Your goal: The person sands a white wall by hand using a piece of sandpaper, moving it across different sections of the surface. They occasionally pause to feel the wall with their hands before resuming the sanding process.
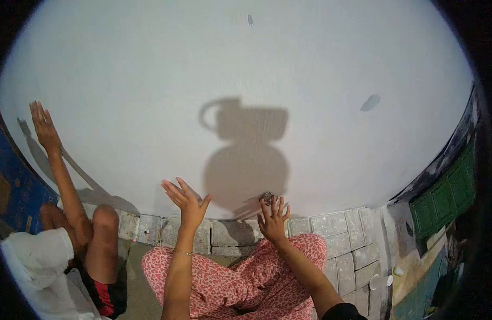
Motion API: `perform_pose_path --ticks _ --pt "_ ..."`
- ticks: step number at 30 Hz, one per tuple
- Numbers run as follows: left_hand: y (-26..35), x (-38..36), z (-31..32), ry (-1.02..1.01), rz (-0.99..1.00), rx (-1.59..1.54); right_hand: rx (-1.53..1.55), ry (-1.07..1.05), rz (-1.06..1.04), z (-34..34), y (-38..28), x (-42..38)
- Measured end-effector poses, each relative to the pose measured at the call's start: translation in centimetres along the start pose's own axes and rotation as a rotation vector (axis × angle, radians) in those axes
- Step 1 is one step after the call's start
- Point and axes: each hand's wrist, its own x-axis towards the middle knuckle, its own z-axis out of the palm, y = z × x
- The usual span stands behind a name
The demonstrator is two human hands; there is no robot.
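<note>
My left hand (187, 205) is raised in front of the pale wall (331, 69), palm turned partly sideways, fingers stretched and thumb apart, with nothing in it. A thin bracelet (183, 252) circles that wrist. Lower on the wall, my right hand (274, 221) has its fingers spread, its fingertips right at a small dark, rough patch (267, 198). Whether this patch is a loose thing or a mark on the wall, I cannot tell. My legs, in pink patterned trousers (240, 282), are folded below both hands.
To the left sits another person (40, 261) in a white top, one hand (45, 128) lifted by the wall. Grey paving blocks (336, 242) run along the wall's foot. At right are a white cup (381, 281) and a green slatted panel (443, 194). Shadows fall on the wall.
</note>
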Motion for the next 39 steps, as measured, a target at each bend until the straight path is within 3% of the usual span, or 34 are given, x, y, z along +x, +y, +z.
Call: perform_pose_path --ticks 39 --pt "-0.2 0.0 0.1 0.013 0.028 -0.047 0.042 0.126 0.003 0.7 0.7 -0.2"
